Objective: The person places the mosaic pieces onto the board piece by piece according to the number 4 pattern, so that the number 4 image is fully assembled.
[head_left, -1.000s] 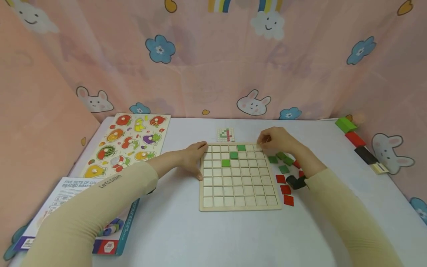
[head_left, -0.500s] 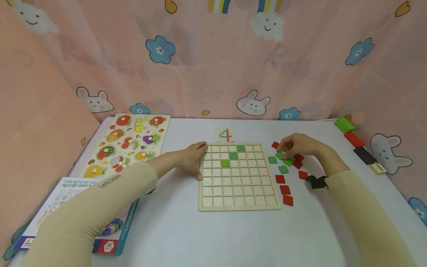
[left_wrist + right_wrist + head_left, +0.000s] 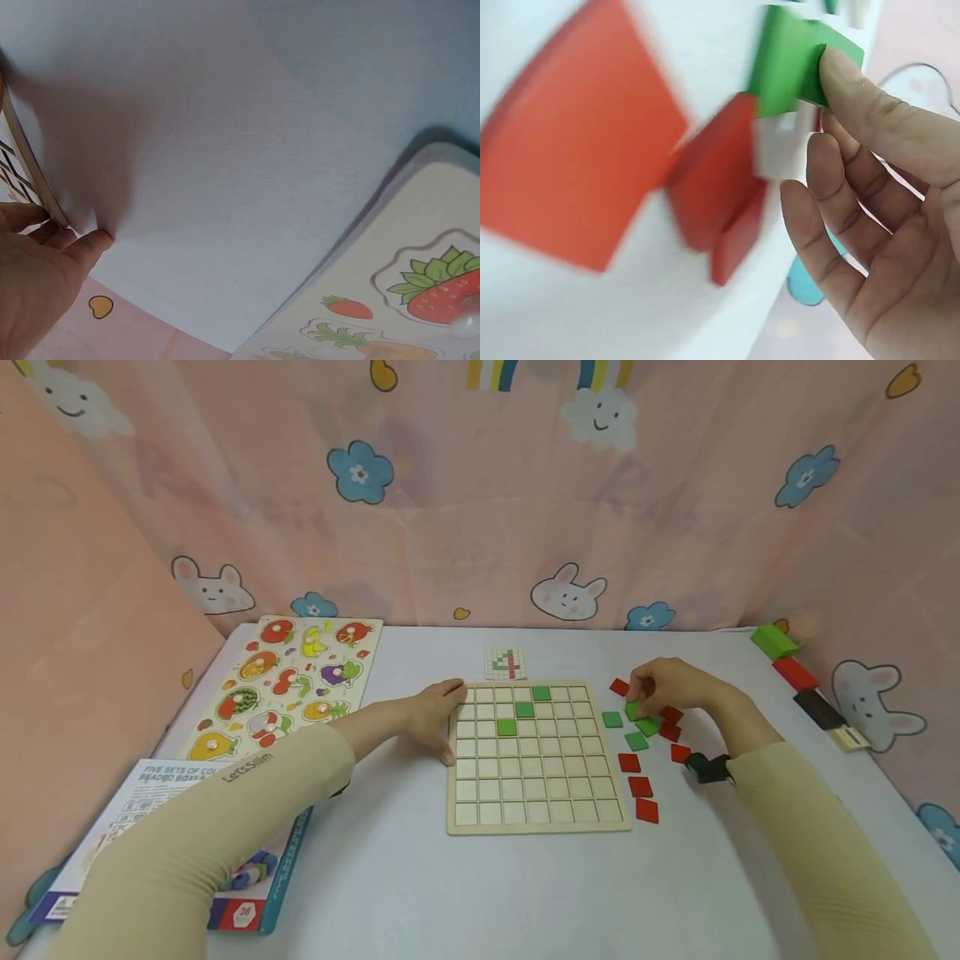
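A wooden grid board point(image 3: 540, 828) lies flat in the head view, with green tiles in a diagonal of its upper cells. My left hand point(image 3: 429, 717) rests at its upper left side, thumb and fingers spread along the edge. In the left wrist view, fingertips point(image 3: 96, 244) show by the board's corner. Right of the board, my right hand point(image 3: 678, 683) pinches a green square tile point(image 3: 844, 64), the thumb on its face. Under that hand another green tile point(image 3: 647, 727) lies among red tiles point(image 3: 577, 142). Two more green tiles point(image 3: 637, 741) lie nearer the board.
Behind the board lies a small pattern card point(image 3: 506, 663). A fruit peg puzzle point(image 3: 300, 681) and a printed box point(image 3: 258, 906) are at the left. Green, red, black and cream blocks point(image 3: 820, 709) line the right table edge. Several red tiles point(image 3: 640, 787) sit beside the board.
My right hand has moved from the board's upper right corner rightward to the loose tiles and now grips a green one. The left hand has stayed at the board.
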Demonstrator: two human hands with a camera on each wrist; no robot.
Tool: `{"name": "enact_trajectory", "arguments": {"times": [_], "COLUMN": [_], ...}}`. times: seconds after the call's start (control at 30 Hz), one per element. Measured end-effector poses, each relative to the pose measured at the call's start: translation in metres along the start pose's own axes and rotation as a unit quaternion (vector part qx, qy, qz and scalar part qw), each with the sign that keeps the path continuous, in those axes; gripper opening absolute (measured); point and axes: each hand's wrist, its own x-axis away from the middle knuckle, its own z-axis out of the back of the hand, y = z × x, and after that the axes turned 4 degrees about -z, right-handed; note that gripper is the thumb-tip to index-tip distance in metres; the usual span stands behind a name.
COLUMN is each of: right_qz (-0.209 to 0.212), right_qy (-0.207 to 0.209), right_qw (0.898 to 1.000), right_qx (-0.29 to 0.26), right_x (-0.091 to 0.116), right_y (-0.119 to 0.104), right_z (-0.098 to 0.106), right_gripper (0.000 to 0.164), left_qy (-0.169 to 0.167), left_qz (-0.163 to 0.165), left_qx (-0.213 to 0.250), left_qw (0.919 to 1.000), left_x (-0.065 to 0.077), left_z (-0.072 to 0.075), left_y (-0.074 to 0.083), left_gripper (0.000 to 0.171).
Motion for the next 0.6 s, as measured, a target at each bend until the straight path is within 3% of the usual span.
{"name": "enact_trajectory", "arguments": {"times": [0.13, 0.3, 0.4, 0.6], "right_qz": [0.023, 0.074, 0.113, 0.168], "right_qy": [0.02, 0.025, 0.006, -0.012], "right_qw": [0.998, 0.988, 0.982, 0.979], "right_qx": [-0.057, -0.137, -0.149, -0.117], "right_x": [-0.002, -0.011, -0.014, -0.017], "right_y": [-0.015, -0.055, -0.089, -0.15], "right_z": [0.0, -0.022, -0.042, -0.072], "right_gripper": [0.014, 0.02, 0.016, 0.006], "left_qy": [-0.001, 0.001, 0.003, 0.001], "left_qz": [0.001, -0.002, -0.009, -0.007], "left_qx": [0.0, 0.004, 0.006, 0.01], "left_qw": [1.0, 1.0, 0.9999, 0.9999], "left_x": [0.001, 0.003, 0.003, 0.002], "left_z": [0.001, 0.001, 0.002, 0.002], "left_y": [0.0, 0.0, 0.0, -0.001], "left_gripper": [0.123, 0.122, 0.122, 0.122]}}
